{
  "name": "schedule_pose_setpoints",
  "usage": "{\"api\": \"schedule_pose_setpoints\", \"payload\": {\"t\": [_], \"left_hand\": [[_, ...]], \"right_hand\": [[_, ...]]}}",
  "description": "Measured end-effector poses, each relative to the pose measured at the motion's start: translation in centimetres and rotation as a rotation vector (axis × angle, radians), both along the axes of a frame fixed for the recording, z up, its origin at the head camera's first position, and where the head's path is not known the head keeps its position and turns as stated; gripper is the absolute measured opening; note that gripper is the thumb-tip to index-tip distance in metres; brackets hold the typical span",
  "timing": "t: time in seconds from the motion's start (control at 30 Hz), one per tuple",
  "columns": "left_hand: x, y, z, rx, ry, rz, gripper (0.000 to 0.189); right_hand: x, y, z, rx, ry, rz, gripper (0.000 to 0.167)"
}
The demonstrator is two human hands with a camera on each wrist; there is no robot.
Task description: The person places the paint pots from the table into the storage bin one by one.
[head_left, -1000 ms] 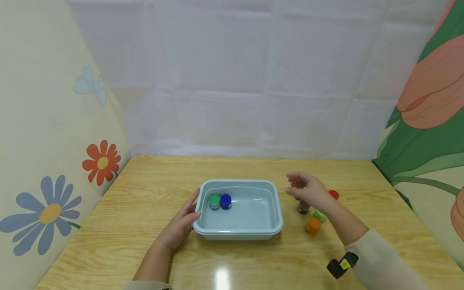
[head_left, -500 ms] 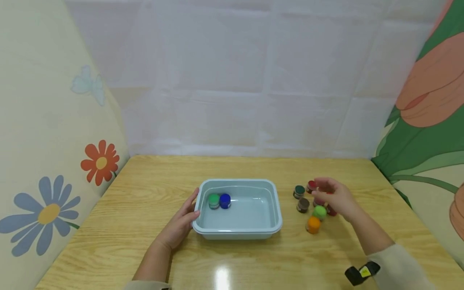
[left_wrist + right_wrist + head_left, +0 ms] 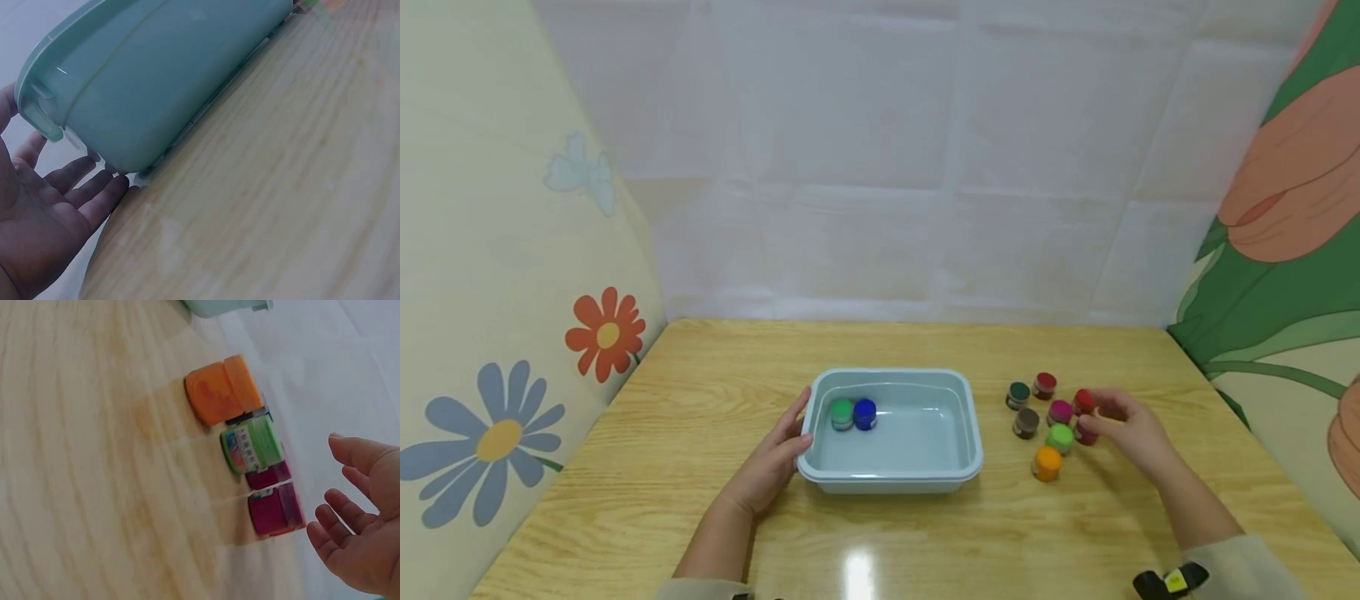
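Observation:
My left hand (image 3: 769,461) rests against the left end of a pale blue-green plastic tub (image 3: 891,477), its fingers extended along the wall, as the left wrist view shows. Inside the tub a green-lidded paint jar (image 3: 842,414) stands beside a blue one (image 3: 865,414). On the right, my right hand (image 3: 1129,429) reaches to the jar cluster, thumb and fingers apart. Between its fingertips in the head view are a red-lidded jar (image 3: 1083,401) and a dark magenta jar (image 3: 275,509). In the right wrist view, a gap separates the fingers from the jars.
Near the right hand stand more jars: magenta (image 3: 1060,412), light green (image 3: 1061,438), orange (image 3: 1047,463), brown (image 3: 1026,423), dark green (image 3: 1018,395) and dark red (image 3: 1044,385). A white cloth (image 3: 850,167) hangs behind the wooden table (image 3: 700,400).
My right hand has moved from above the dark green jar rightward and down to the jars at the cluster's right side. The left hand stays at the tub.

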State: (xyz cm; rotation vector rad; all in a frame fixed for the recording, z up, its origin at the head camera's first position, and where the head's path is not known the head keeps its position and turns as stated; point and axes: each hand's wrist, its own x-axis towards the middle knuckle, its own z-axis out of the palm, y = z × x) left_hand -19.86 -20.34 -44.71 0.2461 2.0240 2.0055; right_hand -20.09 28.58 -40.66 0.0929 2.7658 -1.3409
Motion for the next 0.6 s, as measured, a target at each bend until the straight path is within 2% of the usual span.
{"api": "schedule_pose_setpoints", "payload": {"t": [0.37,0.6], "left_hand": [[-0.2,-0.1,-0.2,0.007,0.002,-0.002,0.073],[-0.2,-0.1,-0.2,0.007,0.004,-0.007,0.073]], "right_hand": [[0.1,1.4,-2.3,-0.033,-0.052,-0.015,0.069],[0.0,1.6,-3.1,-0.008,-0.062,-0.016,0.07]]}}
